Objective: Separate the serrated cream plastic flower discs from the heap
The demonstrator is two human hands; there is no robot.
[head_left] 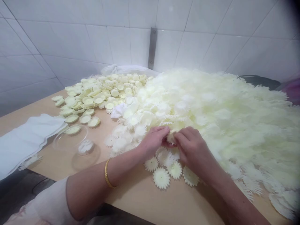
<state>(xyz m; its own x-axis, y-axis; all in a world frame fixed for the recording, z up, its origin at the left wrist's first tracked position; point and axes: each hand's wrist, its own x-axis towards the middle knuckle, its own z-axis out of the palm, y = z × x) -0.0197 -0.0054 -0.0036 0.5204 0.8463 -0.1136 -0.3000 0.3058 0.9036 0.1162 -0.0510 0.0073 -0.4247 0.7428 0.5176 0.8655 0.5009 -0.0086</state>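
Tiled wall [70, 47], wooden bench [140, 200]. Left hand [153, 140], right hand [192, 148]: fingers clamped on one petal disc [170, 138]. Risk, I judge: nudged petal heap [222, 118] spilling off.

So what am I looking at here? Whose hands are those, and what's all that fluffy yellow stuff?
There is no machine here, just a person's two bare hands. The camera sits on that person's head and looks down, so you see the hands as they do. The left hand, with a thin gold bangle on its wrist, and the right hand meet in the middle and pinch one small pale yellow flower-shaped piece between their fingertips. They work on a light brown wooden table. To the right lies a huge heap of the same pale frilly flower shapes. Further back on the left is a flatter pile of round, greener-yellow ones. Near the left arm is a clear plastic dish, and beside it a white sheet. Behind is a white tiled wall.
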